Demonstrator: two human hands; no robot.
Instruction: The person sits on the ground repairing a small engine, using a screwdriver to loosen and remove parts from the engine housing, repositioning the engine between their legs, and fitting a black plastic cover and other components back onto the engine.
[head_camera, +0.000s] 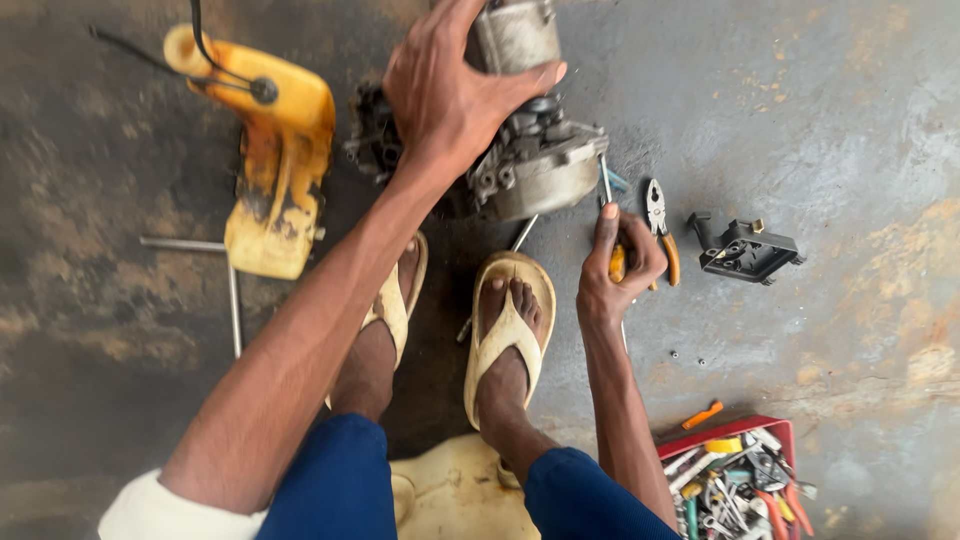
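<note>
1. Floor: bare concrete, grey-blue at upper right, worn, with rusty orange-brown patches.
2. Left half of frame darker, oil-stained, grimy.
3. Light even and soft; brightest at right.
4. No walls or furniture in view.

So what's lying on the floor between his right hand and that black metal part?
Pliers with orange handles lie between the right hand and the black part, seen in the head view.

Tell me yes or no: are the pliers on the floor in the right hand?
No, the pliers lie on the floor beside the right hand, which grips a yellow-handled screwdriver.
</note>
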